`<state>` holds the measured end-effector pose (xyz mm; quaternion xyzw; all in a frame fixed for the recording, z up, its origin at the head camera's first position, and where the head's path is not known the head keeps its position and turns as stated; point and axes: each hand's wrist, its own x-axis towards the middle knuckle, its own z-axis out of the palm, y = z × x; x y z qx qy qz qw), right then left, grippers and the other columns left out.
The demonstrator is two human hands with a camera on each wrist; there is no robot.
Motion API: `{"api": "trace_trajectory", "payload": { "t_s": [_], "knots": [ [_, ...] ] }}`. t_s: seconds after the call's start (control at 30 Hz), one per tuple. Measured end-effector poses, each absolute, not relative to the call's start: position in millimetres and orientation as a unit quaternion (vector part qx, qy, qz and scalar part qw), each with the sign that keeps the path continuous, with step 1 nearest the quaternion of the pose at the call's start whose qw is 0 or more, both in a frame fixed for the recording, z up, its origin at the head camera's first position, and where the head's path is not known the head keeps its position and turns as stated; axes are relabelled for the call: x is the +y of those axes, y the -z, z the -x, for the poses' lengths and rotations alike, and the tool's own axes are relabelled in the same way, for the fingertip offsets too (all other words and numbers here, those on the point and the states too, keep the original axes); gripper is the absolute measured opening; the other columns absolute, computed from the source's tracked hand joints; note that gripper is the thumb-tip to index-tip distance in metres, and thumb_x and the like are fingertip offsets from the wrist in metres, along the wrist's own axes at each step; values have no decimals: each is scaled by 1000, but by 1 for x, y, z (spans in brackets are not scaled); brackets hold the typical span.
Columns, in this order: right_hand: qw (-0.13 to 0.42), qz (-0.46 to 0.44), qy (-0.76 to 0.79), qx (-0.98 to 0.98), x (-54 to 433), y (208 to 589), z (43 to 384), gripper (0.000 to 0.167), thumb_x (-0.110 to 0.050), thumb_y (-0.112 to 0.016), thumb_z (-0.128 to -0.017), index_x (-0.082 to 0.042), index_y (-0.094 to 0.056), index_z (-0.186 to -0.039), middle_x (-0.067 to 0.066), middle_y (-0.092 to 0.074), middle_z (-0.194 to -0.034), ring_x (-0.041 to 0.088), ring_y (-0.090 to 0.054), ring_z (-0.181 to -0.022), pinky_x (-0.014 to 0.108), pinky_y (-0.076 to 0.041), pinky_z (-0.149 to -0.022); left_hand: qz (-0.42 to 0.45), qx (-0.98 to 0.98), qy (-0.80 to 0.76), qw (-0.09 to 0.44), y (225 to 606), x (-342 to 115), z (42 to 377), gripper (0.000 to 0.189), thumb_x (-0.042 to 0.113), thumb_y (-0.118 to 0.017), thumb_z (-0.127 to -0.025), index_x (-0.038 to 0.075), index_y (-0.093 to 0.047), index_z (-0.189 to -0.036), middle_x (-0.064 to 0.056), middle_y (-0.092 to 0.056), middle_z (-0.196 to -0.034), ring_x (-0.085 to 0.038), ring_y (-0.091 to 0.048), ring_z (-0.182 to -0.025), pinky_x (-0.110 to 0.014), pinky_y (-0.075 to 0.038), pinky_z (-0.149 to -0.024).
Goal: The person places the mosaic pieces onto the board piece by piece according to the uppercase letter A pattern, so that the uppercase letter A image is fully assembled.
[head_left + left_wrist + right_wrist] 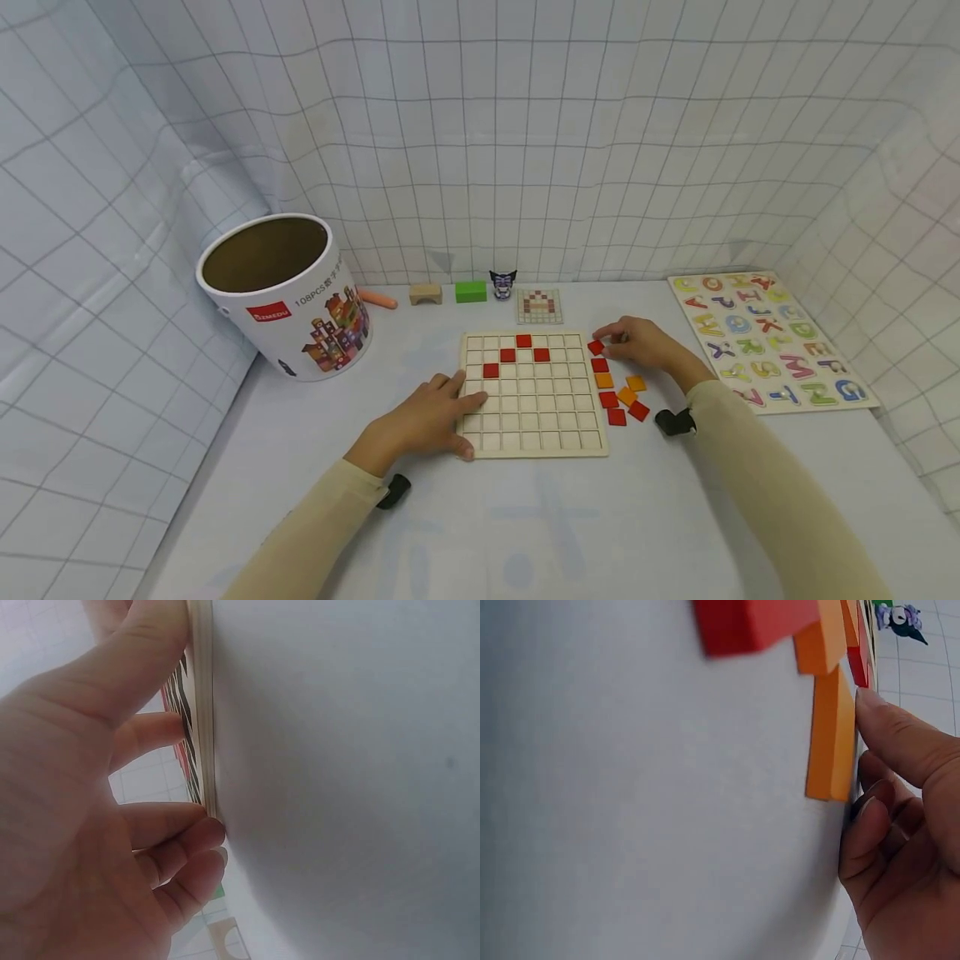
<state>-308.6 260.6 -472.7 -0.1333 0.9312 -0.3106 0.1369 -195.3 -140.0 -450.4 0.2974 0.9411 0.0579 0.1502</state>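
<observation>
A square wooden grid board (536, 417) lies on the table, with several red tiles (542, 355) set in its upper cells. My left hand (423, 417) rests at the board's left side, fingers spread. Its index finger lies over the grid and its thumb is by the near corner. In the left wrist view, the fingers touch the board's edge (204, 697). Beyond the board's far right corner, my right hand (637, 342) pinches a red tile (596, 347) between thumb and finger. Loose red and orange tiles (627, 396) lie just below that hand.
A pattern card (539, 307) lies behind the board, beside a small figurine (502, 285), a green block (471, 292), a wooden arch block (426, 294) and an orange stick (378, 298). A large white bucket (300, 325) stands left. An alphabet board (772, 350) lies right.
</observation>
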Motion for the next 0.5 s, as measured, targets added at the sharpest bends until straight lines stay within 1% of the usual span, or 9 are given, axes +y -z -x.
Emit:
{"api": "trace_trajectory", "payload": {
  "t_s": [0.1, 0.27, 0.37, 0.5],
  "knots": [
    [142, 139, 308, 931, 261, 473, 310, 32, -16, -68, -98, -16, -71, -130, 11, -61, -114, 29, -51, -103, 40, -47, -89, -298, 941, -59, 149, 450, -140, 196, 93, 59, -79, -77, 26, -44, -157, -22, -27, -165, -38, -37, -142, -53, -34, -116],
    [136, 167, 296, 931, 264, 473, 311, 31, -23, -67, -100, -12, -68, -129, 8, -62, -110, 27, -53, -102, 40, -47, -91, -299, 941, -56, 150, 451, -140, 197, 94, 60, -78, -77, 27, -43, -157, -22, -27, -165, -38, -37, -143, -53, -34, -116],
    [126, 173, 305, 928, 263, 468, 307, 30, -26, -69, -99, -9, -68, -125, 7, -61, -103, 26, -53, -97, 39, -47, -85, -300, 940, -53, 152, 452, -141, 197, 94, 61, -78, -77, 27, -42, -157, -23, -26, -165, -37, -38, -143, -53, -34, -116],
    [125, 187, 337, 914, 248, 460, 296, 28, -27, -72, -97, -11, -70, -120, 5, -58, -95, 25, -53, -89, 35, -46, -74, -300, 940, -49, 153, 453, -141, 198, 93, 61, -78, -78, 27, -43, -157, -23, -26, -165, -37, -38, -142, -53, -35, -116]
  ]
}}
